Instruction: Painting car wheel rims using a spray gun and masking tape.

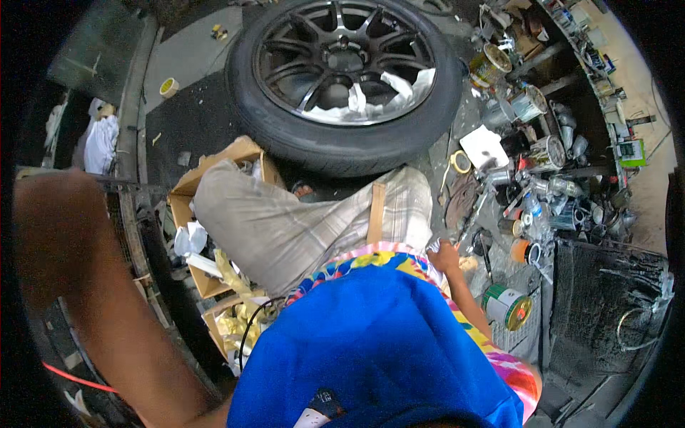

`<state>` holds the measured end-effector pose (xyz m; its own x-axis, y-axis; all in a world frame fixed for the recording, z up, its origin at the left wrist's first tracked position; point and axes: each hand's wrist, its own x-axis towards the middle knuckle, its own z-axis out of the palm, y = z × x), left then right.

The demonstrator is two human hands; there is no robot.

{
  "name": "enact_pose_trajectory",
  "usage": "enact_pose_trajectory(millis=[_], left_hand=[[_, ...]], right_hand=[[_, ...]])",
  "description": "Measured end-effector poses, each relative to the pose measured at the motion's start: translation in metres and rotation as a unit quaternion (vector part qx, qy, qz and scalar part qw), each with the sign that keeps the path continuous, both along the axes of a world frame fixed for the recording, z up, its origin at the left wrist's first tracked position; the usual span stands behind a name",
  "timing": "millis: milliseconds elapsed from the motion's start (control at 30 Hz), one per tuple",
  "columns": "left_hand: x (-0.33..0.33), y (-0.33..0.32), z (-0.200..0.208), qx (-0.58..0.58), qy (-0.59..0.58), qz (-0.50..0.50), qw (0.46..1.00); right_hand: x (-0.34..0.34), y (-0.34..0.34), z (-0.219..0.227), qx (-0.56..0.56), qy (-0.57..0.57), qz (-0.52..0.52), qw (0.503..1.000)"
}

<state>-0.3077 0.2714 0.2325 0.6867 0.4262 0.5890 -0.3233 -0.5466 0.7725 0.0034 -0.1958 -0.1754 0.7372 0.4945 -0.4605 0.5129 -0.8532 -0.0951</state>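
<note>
In front of my crossed legs lies a wheel, a black tyre (342, 153) on a dark multi-spoke rim (307, 43). Torn white strips (357, 107) cover the near part of the rim's edge. My left hand (61, 228) is raised at the far left, smeared by motion, and its fingers cannot be made out. Beside my right hip, my right hand (445, 258) is closed, with a small whitish thing at its fingertips that I cannot identify. A flat wooden stick (376, 214) rests upon my lap.
Cardboard boxes (187, 187) with crumpled yellow and white material stand at my left. A tape roll (169, 87) lies farther off. Cans, bottles and jars crowd the right, among them a green-and-white can (506, 307) and an orange jar (524, 250). A dark panel (592, 321) is at the lower right.
</note>
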Motion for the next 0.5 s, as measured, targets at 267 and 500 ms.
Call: enact_pose_trajectory(millis=[267,500], left_hand=[[0.022,0.044,0.063,0.121,-0.040,0.014,0.992],[0.021,0.044,0.053,0.096,-0.023,0.044,0.994]], right_hand=[[-0.008,-0.119,-0.179,0.065,0.047,0.031,0.996],[-0.018,-0.069,-0.134,0.044,-0.043,0.019,0.998]])
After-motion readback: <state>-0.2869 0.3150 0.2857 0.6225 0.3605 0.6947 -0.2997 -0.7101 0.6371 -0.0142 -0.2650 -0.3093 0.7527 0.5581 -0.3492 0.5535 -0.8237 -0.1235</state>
